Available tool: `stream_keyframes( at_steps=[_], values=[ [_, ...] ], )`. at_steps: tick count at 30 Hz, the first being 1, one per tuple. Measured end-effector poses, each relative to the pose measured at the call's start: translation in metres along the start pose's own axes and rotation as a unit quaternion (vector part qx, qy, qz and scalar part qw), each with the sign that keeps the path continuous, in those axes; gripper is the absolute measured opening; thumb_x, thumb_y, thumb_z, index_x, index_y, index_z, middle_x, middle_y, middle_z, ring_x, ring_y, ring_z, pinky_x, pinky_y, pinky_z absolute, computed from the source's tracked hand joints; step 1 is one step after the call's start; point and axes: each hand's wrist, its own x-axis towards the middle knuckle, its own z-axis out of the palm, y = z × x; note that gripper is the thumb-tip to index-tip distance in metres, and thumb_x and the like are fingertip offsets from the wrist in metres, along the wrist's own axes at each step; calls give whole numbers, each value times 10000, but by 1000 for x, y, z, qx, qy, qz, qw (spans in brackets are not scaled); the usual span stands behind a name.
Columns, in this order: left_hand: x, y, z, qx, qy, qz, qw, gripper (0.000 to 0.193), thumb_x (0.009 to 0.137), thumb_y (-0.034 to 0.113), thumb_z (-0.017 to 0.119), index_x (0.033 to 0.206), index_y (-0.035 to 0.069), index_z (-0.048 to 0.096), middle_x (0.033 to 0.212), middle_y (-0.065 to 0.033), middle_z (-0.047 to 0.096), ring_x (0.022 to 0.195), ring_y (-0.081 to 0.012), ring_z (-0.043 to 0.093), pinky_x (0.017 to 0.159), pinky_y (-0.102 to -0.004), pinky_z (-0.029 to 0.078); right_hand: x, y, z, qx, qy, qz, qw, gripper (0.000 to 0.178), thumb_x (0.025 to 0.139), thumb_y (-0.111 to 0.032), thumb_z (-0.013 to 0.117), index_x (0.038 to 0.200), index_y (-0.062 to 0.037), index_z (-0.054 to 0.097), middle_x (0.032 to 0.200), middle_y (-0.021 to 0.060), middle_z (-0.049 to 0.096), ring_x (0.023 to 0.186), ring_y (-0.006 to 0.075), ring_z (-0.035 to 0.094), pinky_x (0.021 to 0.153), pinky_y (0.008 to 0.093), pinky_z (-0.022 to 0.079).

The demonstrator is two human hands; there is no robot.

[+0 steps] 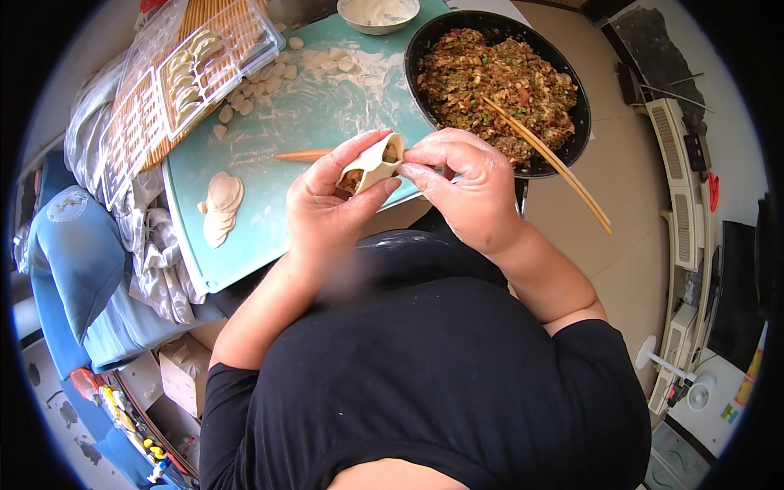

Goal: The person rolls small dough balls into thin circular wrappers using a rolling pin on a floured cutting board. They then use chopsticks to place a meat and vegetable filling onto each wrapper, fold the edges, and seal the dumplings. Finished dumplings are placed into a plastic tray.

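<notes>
A partly folded dumpling point(376, 167) is held up between my two hands, above the near edge of the mat. Its wrapper is pinched together in the middle, and brown-green filling shows at both open ends. My left hand point(331, 196) cups it from the left, thumb below and fingers behind. The fingertips of my right hand point(464, 178) pinch its right edge. Behind my left hand lies a wooden rolling pin point(300, 155), partly hidden. To the left sits a small overlapping stack of round wrappers point(221, 208). Flour dusts my fingers.
A black pan of filling point(498, 86) stands at the right, chopsticks point(555, 163) jutting over its near rim. Small dough pieces point(269, 82) lie on the floured teal mat point(261, 175). Far left is a clear tray point(155, 106) with several dumplings; a flour bowl point(377, 24) stands at the back.
</notes>
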Motion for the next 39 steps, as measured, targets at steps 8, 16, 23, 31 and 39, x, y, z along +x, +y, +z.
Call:
stream_keyframes(
  at_steps=[8, 16, 23, 31, 39],
  values=[
    [-1, -3, 0, 7, 17, -2, 1000, 470, 762, -35, 693, 1205, 5, 544, 1019, -62, 641, 911, -92, 602, 776, -214, 489, 2, 7, 3, -60, 24, -104, 992, 94, 749, -3, 653, 842, -14, 643, 798, 119, 629, 700, 249, 597, 626, 332, 480],
    [2, -2, -2, -109, 11, -82, 991, 467, 790, -40, 648, 1232, -26, 495, 1128, -132, 597, 959, -180, 617, 822, -295, 514, 5, 4, -7, 12, 48, 10, 999, 116, 776, -12, 652, 892, -16, 654, 839, 53, 597, 697, 117, 572, 607, 240, 463],
    [2, -4, 0, -144, 9, -98, 985, 489, 768, -30, 687, 1222, -30, 505, 1050, -113, 634, 961, -156, 617, 844, -253, 483, 10, 1, -6, -5, -17, -57, 998, 156, 755, 12, 663, 901, -32, 631, 832, 70, 594, 710, 140, 581, 594, 258, 476],
    [4, -2, -3, -164, -4, -112, 980, 486, 798, 44, 668, 1242, -23, 483, 1138, -152, 599, 962, -205, 622, 798, -303, 516, 16, 11, -22, -72, 84, -62, 992, 134, 795, -16, 623, 925, -32, 652, 852, 75, 611, 750, 180, 599, 674, 270, 483],
    [7, -2, -2, -167, -8, -127, 978, 500, 792, 64, 681, 1244, -14, 483, 1152, -155, 593, 951, -202, 622, 796, -298, 511, 40, 71, -80, -475, -22, 156, 866, 210, 790, -278, 643, 790, -69, 655, 763, 91, 616, 723, 289, 594, 674, 367, 476]
  ],
)
